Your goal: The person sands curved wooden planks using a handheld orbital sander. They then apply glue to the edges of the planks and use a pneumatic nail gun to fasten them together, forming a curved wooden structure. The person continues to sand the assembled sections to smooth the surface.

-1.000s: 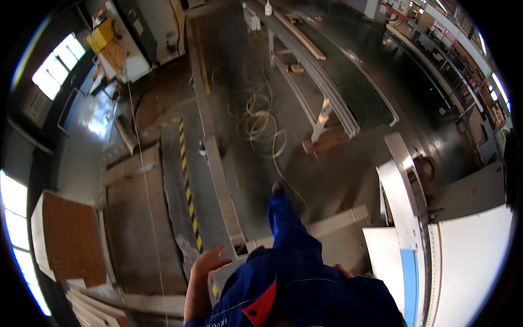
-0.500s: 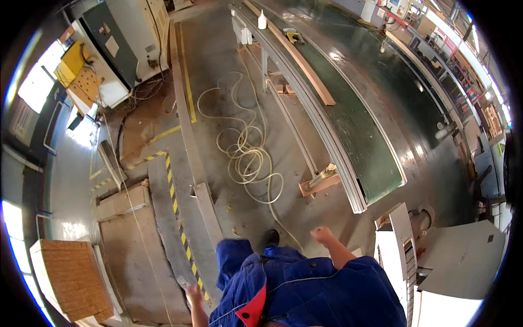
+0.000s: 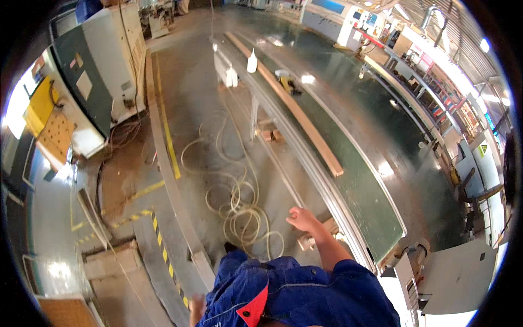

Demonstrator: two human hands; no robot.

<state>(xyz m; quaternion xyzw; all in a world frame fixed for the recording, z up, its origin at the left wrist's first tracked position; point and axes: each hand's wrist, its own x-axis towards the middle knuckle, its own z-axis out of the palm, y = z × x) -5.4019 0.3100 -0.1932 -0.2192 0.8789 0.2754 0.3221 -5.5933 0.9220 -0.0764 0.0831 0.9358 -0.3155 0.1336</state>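
My right hand (image 3: 303, 219) is raised in front of me with its fingers curled in, and nothing shows in it. It is left of the near end of a long conveyor table (image 3: 376, 218) with a green belt, apart from it. My left hand (image 3: 197, 306) hangs low beside my blue work clothes, smeared by motion, so its fingers cannot be made out. On the table lie a long wooden strip (image 3: 305, 125) and a yellow-and-black tool (image 3: 287, 83). A white squeeze bottle (image 3: 252, 61) stands by the strip, toward the far end.
A pale coiled hose (image 3: 242, 210) lies on the floor ahead, left of the table. Further left run a metal floor rail (image 3: 174, 191) and black-yellow tape (image 3: 162, 248). A machine cabinet (image 3: 81, 82) stands far left. White machine panels (image 3: 455, 278) are close on the right.
I have moved forward, so the table, bottle and hose appear nearer. My right hand has swung forward and up; my left hand has dropped lower in view.
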